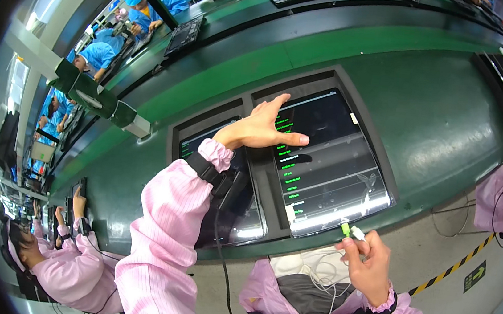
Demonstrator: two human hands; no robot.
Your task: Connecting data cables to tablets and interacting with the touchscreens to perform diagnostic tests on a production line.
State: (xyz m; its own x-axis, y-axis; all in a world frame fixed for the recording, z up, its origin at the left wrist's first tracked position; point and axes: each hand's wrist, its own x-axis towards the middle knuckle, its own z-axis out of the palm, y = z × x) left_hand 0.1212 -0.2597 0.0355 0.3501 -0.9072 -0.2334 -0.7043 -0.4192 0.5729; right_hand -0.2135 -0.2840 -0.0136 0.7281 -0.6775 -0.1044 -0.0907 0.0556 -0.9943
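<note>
Over the upper left part of the right-hand tablet my left hand is held out, fingers and thumb spread, holding nothing. I cannot tell whether a fingertip touches the glass. That tablet's lit black screen lists lines of green text. A second tablet, also with green lines, lies to its left, partly covered by my left forearm. Both rest in a dark grey two-bay tray. Beside the right tablet's near edge, my right hand pinches a thin white cable with a green plug and a white plug.
A green workbench surrounds the tray. Beyond it a conveyor line carries several devices. A post with a dark green wrap stands at the left. Co-workers in pink sit at both sides; others in blue work across. A black cord hangs below my left forearm.
</note>
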